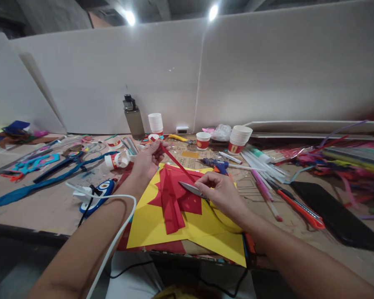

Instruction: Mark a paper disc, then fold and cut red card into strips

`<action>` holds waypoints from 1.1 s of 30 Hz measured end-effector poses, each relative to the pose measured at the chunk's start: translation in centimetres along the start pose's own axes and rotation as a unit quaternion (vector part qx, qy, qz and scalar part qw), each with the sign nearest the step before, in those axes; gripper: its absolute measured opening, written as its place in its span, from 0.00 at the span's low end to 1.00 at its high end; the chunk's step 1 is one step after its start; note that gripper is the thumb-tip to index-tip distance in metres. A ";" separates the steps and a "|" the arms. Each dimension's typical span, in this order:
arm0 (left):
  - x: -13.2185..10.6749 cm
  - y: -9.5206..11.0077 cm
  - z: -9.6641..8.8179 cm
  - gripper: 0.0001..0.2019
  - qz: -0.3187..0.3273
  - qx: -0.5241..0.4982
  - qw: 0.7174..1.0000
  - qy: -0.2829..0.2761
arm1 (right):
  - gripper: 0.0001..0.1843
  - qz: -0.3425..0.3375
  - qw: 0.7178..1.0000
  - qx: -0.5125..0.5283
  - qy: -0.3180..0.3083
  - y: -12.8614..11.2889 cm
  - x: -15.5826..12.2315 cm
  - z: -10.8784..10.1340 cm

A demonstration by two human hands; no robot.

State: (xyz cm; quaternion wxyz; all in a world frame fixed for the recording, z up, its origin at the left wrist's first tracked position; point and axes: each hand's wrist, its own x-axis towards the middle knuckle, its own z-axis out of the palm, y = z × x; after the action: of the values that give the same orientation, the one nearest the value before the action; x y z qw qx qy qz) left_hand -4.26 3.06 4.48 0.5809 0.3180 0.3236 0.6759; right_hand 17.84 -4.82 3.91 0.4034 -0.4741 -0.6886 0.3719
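Note:
A narrow red paper strip [177,162] is stretched slantwise between my two hands. My left hand [152,160] pinches its upper left end. The thumb and finger of my right hand [218,189] close on its lower right end. Scissors [191,189] show their metal blades just under my right hand; I cannot tell whether they lie on the paper or rest against the palm. Below the strip, red paper pieces [171,203], one folded long and some with pointed edges, lie on a yellow paper sheet [149,228].
Behind the papers are a glue gun [220,166], paper cups [203,141] and a bottle [134,118]. To the right lie a red utility knife [302,207], glue sticks [262,166] and a black phone-like slab [336,216]. A white cable [124,224] crosses my left forearm near a blue power strip [101,195].

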 end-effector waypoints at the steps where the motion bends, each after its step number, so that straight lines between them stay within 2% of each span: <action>1: 0.1 0.1 -0.1 0.06 0.001 -0.007 1.000 0.003 | 0.12 -0.002 1.000 0.000 0.001 -0.1 -0.1 0.0; 8: 0.5 0.5 -0.1 0.06 0.009 -0.043 0.999 0.025 | 0.13 -0.012 1.000 0.004 0.012 -0.1 -0.2 0.1; 10: 0.1 0.2 0.2 0.09 -0.005 -0.043 0.999 -0.001 | 0.14 -0.001 1.000 0.011 0.019 0.1 -0.2 0.2; 13: -0.8 -0.9 1.0 0.13 -0.064 -0.003 0.996 -0.061 | 0.15 0.013 0.999 0.025 0.020 0.7 -0.1 0.4; 16: -1.6 -1.8 1.5 0.12 -0.116 0.042 0.987 -0.100 | 0.16 0.015 0.999 0.033 -0.011 1.3 0.2 0.4; 19: -1.6 -1.8 1.4 0.12 -0.116 0.063 0.988 -0.083 | 0.18 0.016 0.999 0.008 -0.050 1.9 1.0 -0.3; 22: -1.3 -1.3 1.1 0.11 -0.109 0.073 0.990 -0.042 | 0.18 -0.020 0.995 -0.088 -0.032 2.6 1.9 -1.4; 24: -1.2 -1.2 1.0 0.11 -0.124 0.085 0.988 -0.037 | 0.14 -0.054 0.979 -0.195 0.000 3.0 2.4 -1.9; 27: -1.3 -1.5 1.0 0.10 -0.164 0.116 0.979 -0.036 | 0.12 -0.084 0.928 -0.364 0.001 3.3 2.9 -2.0; 31: -1.5 -1.9 0.9 0.11 -0.202 0.129 0.970 -0.036 | 0.13 -0.048 0.845 -0.530 -0.046 2.9 3.3 -1.1; 33: -1.5 -1.8 0.8 0.11 -0.203 0.130 0.970 -0.040 | 0.12 -0.042 0.822 -0.565 -0.058 2.7 3.7 -0.6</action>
State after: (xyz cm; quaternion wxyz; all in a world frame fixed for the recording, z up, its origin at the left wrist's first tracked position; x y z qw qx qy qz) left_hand -2.34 1.85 3.40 0.6716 0.3455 0.4432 0.4828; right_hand 18.54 -0.50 2.53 0.0402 -0.5669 -0.8196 -0.0728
